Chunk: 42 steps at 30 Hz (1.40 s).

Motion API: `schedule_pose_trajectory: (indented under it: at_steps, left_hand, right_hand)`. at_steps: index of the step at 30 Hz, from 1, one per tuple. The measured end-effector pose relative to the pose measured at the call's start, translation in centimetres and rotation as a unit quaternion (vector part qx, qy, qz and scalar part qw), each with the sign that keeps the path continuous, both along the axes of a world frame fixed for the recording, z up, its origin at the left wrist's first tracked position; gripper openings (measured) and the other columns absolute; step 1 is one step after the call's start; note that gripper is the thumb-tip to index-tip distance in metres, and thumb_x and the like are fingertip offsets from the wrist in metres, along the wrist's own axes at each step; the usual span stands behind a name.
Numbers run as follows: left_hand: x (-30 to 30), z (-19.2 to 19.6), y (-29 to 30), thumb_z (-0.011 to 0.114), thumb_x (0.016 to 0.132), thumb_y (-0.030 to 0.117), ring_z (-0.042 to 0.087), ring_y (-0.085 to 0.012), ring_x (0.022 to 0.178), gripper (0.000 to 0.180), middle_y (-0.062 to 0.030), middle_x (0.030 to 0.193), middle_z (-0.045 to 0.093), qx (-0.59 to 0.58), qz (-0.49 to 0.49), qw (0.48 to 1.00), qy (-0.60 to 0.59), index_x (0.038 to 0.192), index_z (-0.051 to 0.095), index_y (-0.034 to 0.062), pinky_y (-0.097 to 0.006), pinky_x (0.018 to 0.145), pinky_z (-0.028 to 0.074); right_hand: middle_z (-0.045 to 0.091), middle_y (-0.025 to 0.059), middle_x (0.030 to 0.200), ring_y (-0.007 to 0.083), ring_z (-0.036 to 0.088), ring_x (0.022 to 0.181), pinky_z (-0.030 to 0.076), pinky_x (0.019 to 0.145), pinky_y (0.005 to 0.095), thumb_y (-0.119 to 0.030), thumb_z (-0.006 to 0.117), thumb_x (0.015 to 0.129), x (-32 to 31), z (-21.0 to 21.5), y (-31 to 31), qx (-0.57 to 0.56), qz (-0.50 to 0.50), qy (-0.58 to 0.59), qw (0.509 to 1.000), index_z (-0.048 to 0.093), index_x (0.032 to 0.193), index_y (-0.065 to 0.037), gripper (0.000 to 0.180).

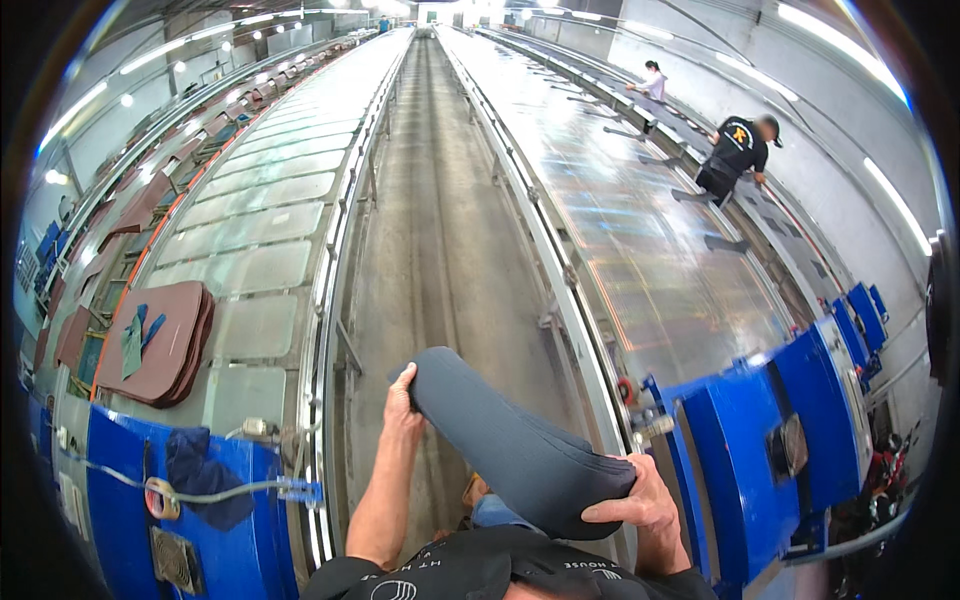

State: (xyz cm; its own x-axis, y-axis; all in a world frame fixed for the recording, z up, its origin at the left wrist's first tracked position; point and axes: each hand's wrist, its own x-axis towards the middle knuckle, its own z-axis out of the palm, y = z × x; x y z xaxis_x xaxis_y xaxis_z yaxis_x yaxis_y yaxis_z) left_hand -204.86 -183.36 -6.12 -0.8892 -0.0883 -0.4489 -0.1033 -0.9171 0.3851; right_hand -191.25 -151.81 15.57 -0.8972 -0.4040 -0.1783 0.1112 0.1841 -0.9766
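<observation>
A thick bundle of dark grey fabric pieces [500, 430], stacked in layers and curved, hangs in front of my body over the aisle. My left hand [402, 408] grips its far left end, with the thumb on top. At the near right end my right hand [640, 502] is closed around the layered edges, its thumb lying across the upper face. Several layer edges show beside the right hand. The fingers under the bundle are hidden.
Long tables with metal rails flank the aisle [425, 200]. On the left table [250, 265] lies a stack of brown panels [160, 335] with a green cloth on it. Blue machines [740, 460] stand at both near ends. A person in black [740, 150] leans beyond the right table; another is farther back.
</observation>
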Motion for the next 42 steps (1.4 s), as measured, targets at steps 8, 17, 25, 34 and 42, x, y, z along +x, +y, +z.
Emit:
schedule_pose_trajectory:
  at_steps: [8, 17, 25, 34, 42]
  left_hand:
    - [-14.2, 6.4, -11.0, 0.070, 0.085, 0.012, 0.065, -0.0244, 0.095, 0.031, -0.0126, 0.105, 0.066, -0.167, 0.211, 0.962, 0.035, 0.111, 0.060, -0.0007, -0.040, 0.086, 0.054]
    - [-21.7, 6.7, -24.5, 0.077, 0.074, 0.003, 0.067, -0.0264, 0.088, 0.038, -0.0136, 0.100, 0.067, -0.305, 0.331, 0.892, -0.031, 0.108, 0.060, -0.0031, -0.041, 0.080, 0.057]
    - [-27.0, 4.0, -46.0, 0.075, 0.077, 0.002, 0.066, -0.0231, 0.089, 0.037, -0.0098, 0.101, 0.067, -0.357, 0.372, 0.857, -0.015, 0.111, 0.059, -0.0003, -0.037, 0.079, 0.057]
    - [-28.8, -6.3, -52.5, 0.078, 0.072, 0.020, 0.050, -0.0354, 0.118, 0.071, -0.0180, 0.125, 0.053, -0.637, 0.296, 0.490, -0.517, 0.130, 0.043, -0.0012, -0.047, 0.099, 0.039]
    - [-27.5, -8.2, -47.9, 0.069, 0.080, 0.033, 0.034, -0.0369, 0.133, 0.070, -0.0191, 0.139, 0.040, -0.811, 0.180, 0.401, -0.387, 0.136, 0.039, 0.0035, -0.052, 0.106, 0.028]
  right_hand:
    - [0.069, 0.0095, 0.091, 0.0163, 0.064, 0.078, 0.051, 0.073, 0.0287, 0.002, 0.072, 0.062, -20.3, -5.0, -5.9, -0.192, -0.001, -0.080, 0.978, 0.065, 0.101, 0.009, 0.040]
    - [0.069, 0.0090, 0.091, 0.0148, 0.064, 0.081, 0.051, 0.076, 0.0285, -0.004, 0.073, 0.069, -37.9, -5.3, -19.4, -0.083, 0.191, -0.111, 0.972, 0.065, 0.102, 0.008, 0.036]
    - [0.068, 0.0126, 0.097, 0.0190, 0.066, 0.084, 0.053, 0.079, 0.0310, -0.005, 0.074, 0.074, -45.6, -16.3, -39.0, -0.118, 0.159, -0.231, 0.953, 0.062, 0.107, 0.008, 0.038]
    - [0.068, 0.0112, 0.098, 0.0189, 0.066, 0.083, 0.054, 0.076, 0.0294, -0.006, 0.077, 0.072, -51.2, -24.8, -46.2, -0.001, 0.116, -0.320, 0.940, 0.062, 0.109, 0.007, 0.042]
    - [0.058, 0.0143, 0.124, 0.0214, 0.060, 0.106, 0.049, 0.091, 0.0329, -0.031, 0.077, 0.081, -52.3, -29.4, -43.9, -0.086, 0.184, -0.396, 0.895, 0.046, 0.131, 0.004, 0.069]
